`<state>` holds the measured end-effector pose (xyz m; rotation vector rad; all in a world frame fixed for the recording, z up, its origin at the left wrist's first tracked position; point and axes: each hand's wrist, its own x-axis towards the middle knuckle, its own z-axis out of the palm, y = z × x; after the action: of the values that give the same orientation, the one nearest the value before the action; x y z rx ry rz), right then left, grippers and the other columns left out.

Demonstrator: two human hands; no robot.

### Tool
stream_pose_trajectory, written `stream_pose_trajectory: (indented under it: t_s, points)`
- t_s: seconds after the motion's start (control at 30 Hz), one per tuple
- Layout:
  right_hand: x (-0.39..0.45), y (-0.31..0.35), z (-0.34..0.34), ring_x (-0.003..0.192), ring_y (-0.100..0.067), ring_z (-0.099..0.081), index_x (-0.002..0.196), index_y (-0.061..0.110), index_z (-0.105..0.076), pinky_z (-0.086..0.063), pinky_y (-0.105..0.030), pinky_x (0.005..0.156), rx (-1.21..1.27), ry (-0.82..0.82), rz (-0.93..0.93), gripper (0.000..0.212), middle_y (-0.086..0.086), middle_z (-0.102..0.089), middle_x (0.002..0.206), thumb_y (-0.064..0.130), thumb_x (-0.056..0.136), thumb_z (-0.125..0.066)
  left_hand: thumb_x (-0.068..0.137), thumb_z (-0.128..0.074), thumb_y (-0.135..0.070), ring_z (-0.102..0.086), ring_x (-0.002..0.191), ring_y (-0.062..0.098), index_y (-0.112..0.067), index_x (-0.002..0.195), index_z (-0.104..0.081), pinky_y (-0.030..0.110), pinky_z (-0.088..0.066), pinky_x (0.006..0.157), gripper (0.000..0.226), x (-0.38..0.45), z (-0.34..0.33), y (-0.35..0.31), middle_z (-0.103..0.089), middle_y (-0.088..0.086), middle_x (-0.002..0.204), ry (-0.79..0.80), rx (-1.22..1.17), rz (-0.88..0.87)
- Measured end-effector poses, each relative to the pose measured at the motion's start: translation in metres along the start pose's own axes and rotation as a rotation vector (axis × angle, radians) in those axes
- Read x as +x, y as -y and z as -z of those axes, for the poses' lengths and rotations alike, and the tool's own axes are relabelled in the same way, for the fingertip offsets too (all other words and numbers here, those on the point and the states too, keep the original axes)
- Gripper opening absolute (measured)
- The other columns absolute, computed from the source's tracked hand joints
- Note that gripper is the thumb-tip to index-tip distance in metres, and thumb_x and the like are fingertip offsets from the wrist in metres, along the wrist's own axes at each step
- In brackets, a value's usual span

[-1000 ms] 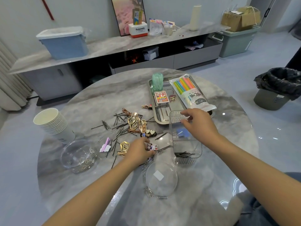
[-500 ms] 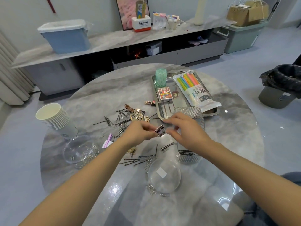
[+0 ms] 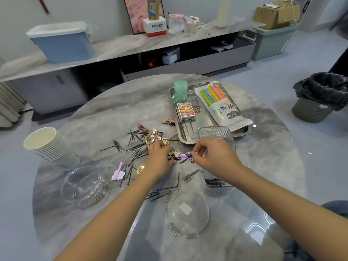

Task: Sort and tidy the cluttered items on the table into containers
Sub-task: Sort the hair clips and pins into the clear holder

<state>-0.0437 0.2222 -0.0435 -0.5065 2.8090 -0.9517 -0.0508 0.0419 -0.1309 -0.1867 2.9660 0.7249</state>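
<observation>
A: Where are the hands?

B: Both over the worktop (image 3: 273, 147), just in front of the tray (image 3: 190, 136). The right hand (image 3: 212, 157) pinches a small purple clip (image 3: 185, 155) between thumb and finger. The left hand (image 3: 160, 161) rests on the hairpins (image 3: 137, 146), fingers curled round some gold clips (image 3: 152, 138).

A: And the containers?

B: The ribbed box (image 3: 216, 134), with black pins inside, touches the tray's near edge. A glass bowl (image 3: 82, 187) holding paperclips sits well left of the tray, near the cups (image 3: 50, 146). A clear lid (image 3: 188, 213) lies nearest the person.
</observation>
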Motion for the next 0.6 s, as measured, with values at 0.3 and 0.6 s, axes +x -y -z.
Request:
stream_pose_trajectory:
  t_s: [0.3,0.6]
  points:
    - [0.003,0.002,0.001,0.072,-0.011,-0.061,0.077,0.023,-0.063,-0.053,-0.036,0.070,0.012,0.037,-0.008,0.005,0.006,-0.067,0.073,0.025,0.082,-0.063,0.073,-0.078,-0.012,-0.045,0.092,0.016,-0.015,0.094,-0.062,0.023,-0.039,0.084,0.026,-0.010,0.018,0.006,-0.037,-0.002,0.105,0.020,-0.069,-0.014]
    - [-0.005,0.002,-0.002,0.072,-0.013,-0.063,0.076,0.023,-0.063,-0.055,-0.040,0.070,0.074,0.033,0.011,0.004,0.006,-0.066,0.072,0.025,0.079,-0.064,0.077,-0.077,-0.015,-0.067,0.065,0.016,-0.016,0.078,-0.071,0.021,-0.055,0.060,0.005,-0.043,0.069,0.005,-0.069,0.004,0.075,-0.043,-0.590,0.214]
